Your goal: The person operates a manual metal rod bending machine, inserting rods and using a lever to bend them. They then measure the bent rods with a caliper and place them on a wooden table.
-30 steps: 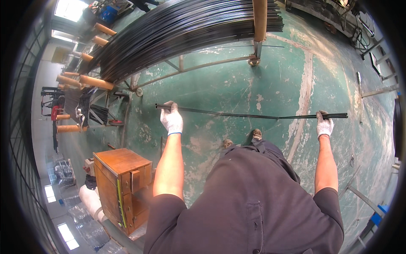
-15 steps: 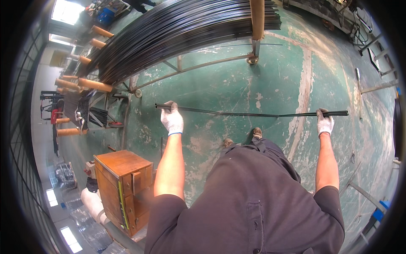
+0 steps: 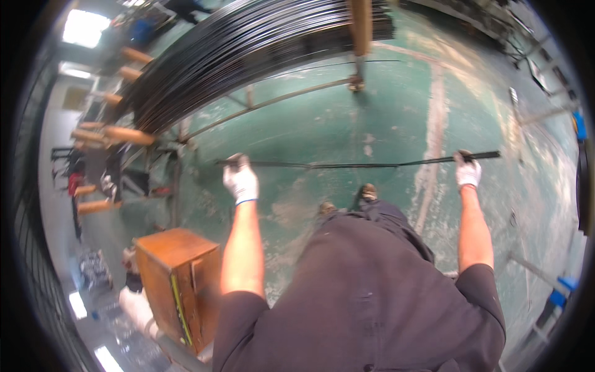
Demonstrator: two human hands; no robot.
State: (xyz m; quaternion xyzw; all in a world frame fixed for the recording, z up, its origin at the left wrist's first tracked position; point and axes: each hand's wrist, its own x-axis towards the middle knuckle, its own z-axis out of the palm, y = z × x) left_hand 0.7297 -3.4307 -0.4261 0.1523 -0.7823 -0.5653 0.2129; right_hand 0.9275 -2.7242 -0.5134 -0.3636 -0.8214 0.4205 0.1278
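Observation:
A small bundle of long, thin black strips (image 3: 353, 165) stretches from left to right in front of me, above the floor. My left hand (image 3: 240, 180), in a white glove, is closed around it near the left end. Near the other end my right hand (image 3: 467, 170), also gloved, grips the same bundle. Both arms are held out, and short ends of the strips stick out past each hand. Between the hands the strips sag slightly. Motion blur hides how many there are.
A wheeled metal rack (image 3: 297, 93) full of long black strips stands ahead, with a brown padded post (image 3: 361, 28) at its right. More padded arms (image 3: 129, 135) jut out at the left. A wooden cabinet (image 3: 176, 248) is at my lower left. The green floor (image 3: 310, 130) is worn.
The view has shifted and blurred, so the rack and cabinet sit differently in it. The bundle's right end has risen a little. Both hands keep hold of the strips.

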